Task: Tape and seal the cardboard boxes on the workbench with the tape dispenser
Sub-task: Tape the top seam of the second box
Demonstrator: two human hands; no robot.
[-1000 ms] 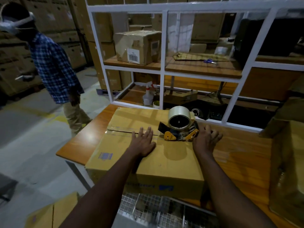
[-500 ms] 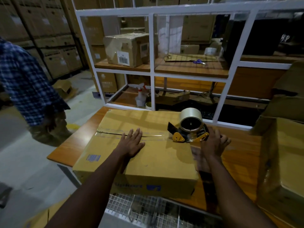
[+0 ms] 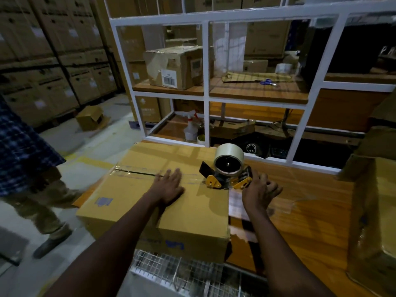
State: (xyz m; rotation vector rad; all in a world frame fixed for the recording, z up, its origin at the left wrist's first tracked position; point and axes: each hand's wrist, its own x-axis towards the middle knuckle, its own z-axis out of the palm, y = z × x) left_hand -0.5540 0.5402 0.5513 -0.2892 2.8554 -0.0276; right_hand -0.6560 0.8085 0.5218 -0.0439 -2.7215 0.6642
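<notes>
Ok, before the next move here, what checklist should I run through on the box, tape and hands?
1. Box steadied: ok, left hand lies flat on top of the cardboard box.
2. Seam covered: ok, clear tape runs along it to the tape dispenser.
3. Dispenser at the box's right edge: ok.
4. Right hand grips dispenser: cannot tell, handle hidden.
5. Tape cut: cannot tell; a strip hangs down the box's right side.
</notes>
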